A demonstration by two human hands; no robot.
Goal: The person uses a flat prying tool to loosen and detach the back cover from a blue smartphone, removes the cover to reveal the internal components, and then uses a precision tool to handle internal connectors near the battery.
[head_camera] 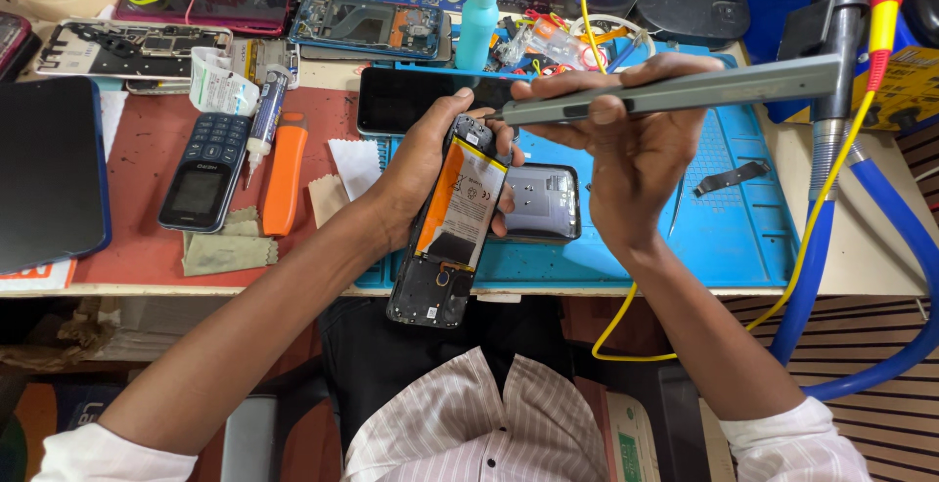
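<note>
Opened phone [452,228] upright-tilted in left hand [416,174]

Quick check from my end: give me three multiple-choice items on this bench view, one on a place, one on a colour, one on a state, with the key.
1. Where does the keypad phone lie?
A. On the blue mat
B. On the red mat, beside the orange tool
C. In the left hand

2. What colour is the label on the battery of the opened phone?
A. Orange and white
B. Green
C. Purple

3. How is the opened phone held?
A. Lying flat on the bench, untouched
B. Gripped in the left hand, back cover off
C. Gripped in the right hand, back cover on

Key:
1 B, it sits on the red mat next to the orange tool.
2 A, an orange band runs beside the white face.
3 B, the left hand holds it with its inside bared, while the right hand holds the grey electric screwdriver to its top end.
</note>
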